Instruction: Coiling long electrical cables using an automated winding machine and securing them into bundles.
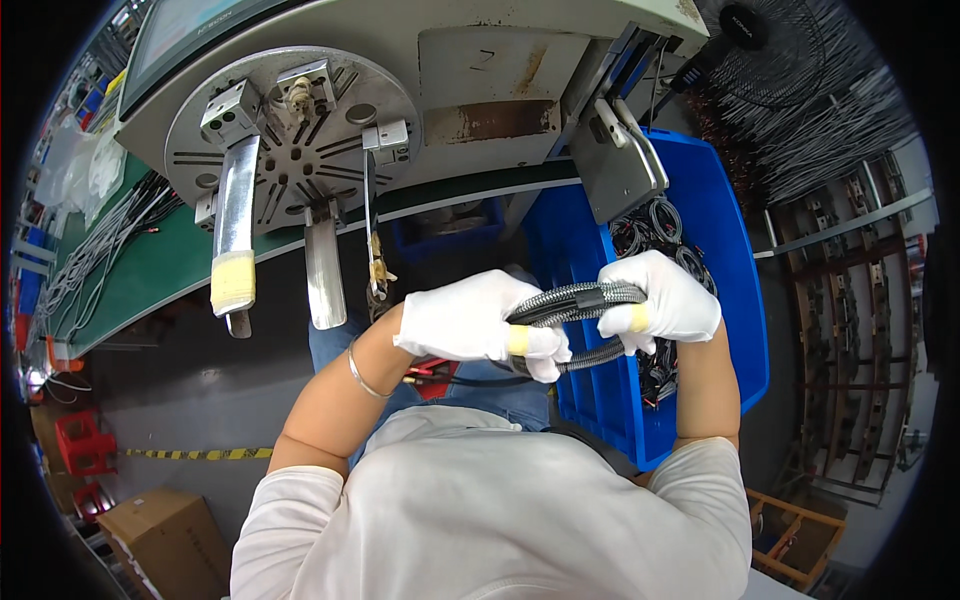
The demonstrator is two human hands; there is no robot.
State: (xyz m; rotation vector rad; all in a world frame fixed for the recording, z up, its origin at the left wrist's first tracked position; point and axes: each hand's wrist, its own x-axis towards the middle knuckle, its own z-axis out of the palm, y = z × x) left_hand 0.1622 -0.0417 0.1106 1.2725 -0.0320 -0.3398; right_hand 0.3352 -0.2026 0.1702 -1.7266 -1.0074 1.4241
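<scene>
Both of my hands wear white gloves with yellow tape on a finger. Between them, in front of my body, I hold a coiled cable [572,303] in black-and-grey braided sleeving, with a dark band at its top. My left hand [485,318] is closed round the coil's left side. On the coil's right side, my right hand [662,303] grips the loop, above the blue bin's edge. Loose cable ends with red and black parts [432,376] stick out below my left hand. My gloves hide part of the coil.
A round slotted metal plate [262,160] with several protruding arms stands ahead on the left. The blue bin [745,300] at right holds several coiled cables [660,222]. Grey cables [85,265] lie on the green table [140,285]. A fan [770,50] and a rack [850,330] stand farther right.
</scene>
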